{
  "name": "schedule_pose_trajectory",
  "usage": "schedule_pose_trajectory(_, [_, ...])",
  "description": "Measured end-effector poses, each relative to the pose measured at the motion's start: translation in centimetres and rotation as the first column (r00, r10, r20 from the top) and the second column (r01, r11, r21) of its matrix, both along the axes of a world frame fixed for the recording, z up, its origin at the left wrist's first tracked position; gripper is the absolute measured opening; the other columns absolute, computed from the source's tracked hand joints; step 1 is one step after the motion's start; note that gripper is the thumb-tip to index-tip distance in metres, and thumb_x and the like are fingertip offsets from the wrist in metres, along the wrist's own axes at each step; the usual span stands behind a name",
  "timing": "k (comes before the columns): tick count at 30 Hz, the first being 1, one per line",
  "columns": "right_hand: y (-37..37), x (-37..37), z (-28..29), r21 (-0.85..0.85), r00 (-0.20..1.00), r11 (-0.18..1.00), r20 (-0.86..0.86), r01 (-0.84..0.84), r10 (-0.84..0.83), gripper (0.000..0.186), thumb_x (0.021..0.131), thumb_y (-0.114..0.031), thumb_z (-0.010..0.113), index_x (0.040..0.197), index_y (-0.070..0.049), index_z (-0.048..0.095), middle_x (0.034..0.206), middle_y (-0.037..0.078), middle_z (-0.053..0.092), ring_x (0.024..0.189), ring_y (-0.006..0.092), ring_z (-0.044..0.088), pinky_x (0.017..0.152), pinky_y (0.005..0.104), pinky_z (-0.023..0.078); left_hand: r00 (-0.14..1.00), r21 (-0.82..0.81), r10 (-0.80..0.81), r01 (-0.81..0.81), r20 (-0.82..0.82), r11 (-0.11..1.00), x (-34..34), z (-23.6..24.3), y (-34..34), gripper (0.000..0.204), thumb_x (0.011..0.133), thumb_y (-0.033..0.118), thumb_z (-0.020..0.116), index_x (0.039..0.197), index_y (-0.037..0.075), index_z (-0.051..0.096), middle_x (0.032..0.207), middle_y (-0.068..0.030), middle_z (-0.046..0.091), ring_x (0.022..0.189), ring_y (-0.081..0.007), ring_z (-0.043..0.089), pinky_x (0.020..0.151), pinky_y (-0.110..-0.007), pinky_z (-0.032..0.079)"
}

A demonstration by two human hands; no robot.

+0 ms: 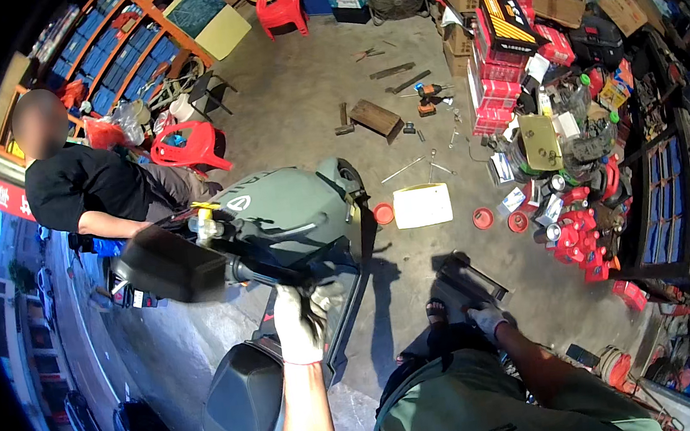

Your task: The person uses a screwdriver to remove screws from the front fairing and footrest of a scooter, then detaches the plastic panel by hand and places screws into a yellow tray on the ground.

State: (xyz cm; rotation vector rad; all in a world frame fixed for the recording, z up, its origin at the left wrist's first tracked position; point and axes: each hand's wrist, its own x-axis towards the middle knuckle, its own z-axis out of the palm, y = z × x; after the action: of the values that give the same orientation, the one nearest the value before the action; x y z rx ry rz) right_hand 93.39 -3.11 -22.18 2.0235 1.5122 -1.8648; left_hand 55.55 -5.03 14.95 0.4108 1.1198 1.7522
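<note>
A grey-green motor scooter (293, 200) stands at centre left, its front toward the far side and its dark seat (246, 394) near me. My left hand (300, 325), in a white work glove, is closed at the near end of the black handlebar (254, 267); its fingertips are partly hidden. A dark mirror (174, 265) sticks out to the left of the handlebar. My right hand (487, 319), also gloved, hangs low by my side with fingers loosely apart. Beside it on the floor is a low dark frame-like object (471, 280); whether they touch is unclear.
Another person (90, 188) sits beyond the scooter, an arm toward its front. A white tray (422, 206), a wooden block (377, 119) and a drill (429, 93) lie on the floor. Red boxes (500, 86) and bottles (574, 233) crowd the right. Red chairs (191, 147) stand farther back.
</note>
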Motion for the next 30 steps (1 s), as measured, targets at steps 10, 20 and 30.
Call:
schedule_pose_trajectory(10, [-1.4, 1.9, 1.7, -0.121, 0.967, 0.961, -0.014, 0.25, -0.253, 0.019, 0.093, -0.025, 0.067, 0.097, -0.007, 0.07, 0.073, 0.001, 0.065, 0.064, 0.0111, 0.058, 0.059, 0.0284, 0.047, 0.968, -0.046, 0.072, -0.085, -0.24, 0.995, -2.9, 0.5, 7.2, 0.07, 0.092, 0.067, 0.05, 0.124, 0.004, 0.053, 0.101, -0.0174, 0.066, 0.08, -0.0255, 0.067, 0.068, -0.034, 0.055])
schedule_pose_trajectory(20, [-5.2, -5.2, 5.3, -0.183, 0.787, 0.929, -0.493, 0.323, -0.37, 0.025, 0.096, -0.015, 0.062, 0.117, -0.003, 0.064, 0.095, 0.001, 0.067, 0.079, 0.011, 0.059, 0.071, 0.0256, 0.048, 0.711, -0.262, -0.225, 0.059, -0.666, 0.963, -0.3, -10.2, 2.1, 0.038, 0.102, 0.038, 0.051, 0.104, 0.001, 0.061, 0.09, -0.0087, 0.065, 0.081, -0.0151, 0.061, 0.074, -0.031, 0.05])
schedule_pose_trajectory(30, [-9.0, -13.8, 3.9, 0.244, 0.841, 0.841, -0.14, -0.483, 0.523, 0.038, 0.092, -0.033, 0.064, 0.118, -0.006, 0.062, 0.109, 0.024, 0.067, 0.104, 0.0353, 0.065, 0.088, 0.0443, 0.051, 0.851, -0.676, 0.295, 0.091, 0.435, 0.732, 0.2, -37.0, -11.9, 0.015, 0.091, 0.015, 0.051, 0.105, 0.011, 0.055, 0.06, 0.0034, 0.031, 0.045, -0.0112, 0.03, 0.044, -0.029, 0.031])
